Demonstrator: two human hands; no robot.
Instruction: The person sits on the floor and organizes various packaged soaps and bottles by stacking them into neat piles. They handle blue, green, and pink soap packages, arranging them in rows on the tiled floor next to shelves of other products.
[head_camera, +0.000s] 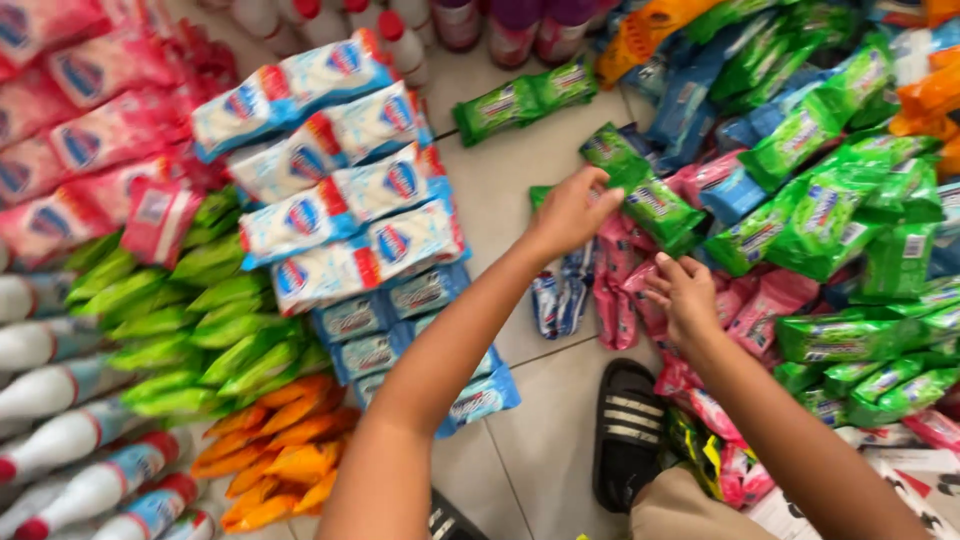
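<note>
Down on the pale tiled floor (510, 190), I see my left hand (572, 212) reaching across and closing its fingers on the corner of a glossy green plastic pouch (650, 205), which lies tilted at the edge of a loose heap of similar green pouches (850, 220). My right hand (685, 297) rests just below it, fingers curled and spread over crinkly pink sachets (625, 285), touching them; whether it grips one I cannot tell. The two hands are close but not touching. To the left, flat white-and-blue packets (340, 200) lie overlapped in neat rows, with slim green sachets (190, 320) and orange ones (275, 450) beside them. A black ribbed sandal (625, 430) sits near my right forearm.
</note>
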